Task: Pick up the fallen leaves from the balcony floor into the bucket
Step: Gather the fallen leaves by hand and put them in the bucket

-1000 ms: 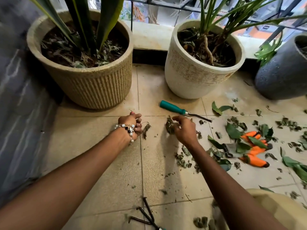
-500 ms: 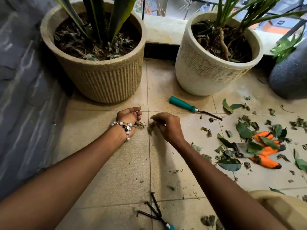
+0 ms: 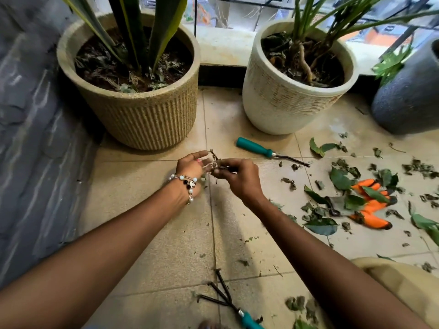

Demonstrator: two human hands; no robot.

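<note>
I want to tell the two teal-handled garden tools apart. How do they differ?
The upper teal-handled tool, near the white pot, lies in full view and ends in one thin dark shaft. The lower teal-handled tool, at the bottom edge, ends in several dark prongs spread like a rake, and its handle is cut off by the frame. Both lie on the tiled floor, untouched by either hand.

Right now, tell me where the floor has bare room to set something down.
Bare tiles lie between the grey wall, the ribbed pot and the hand rake. Crowded: right side, leaves around the orange gloves.
</note>
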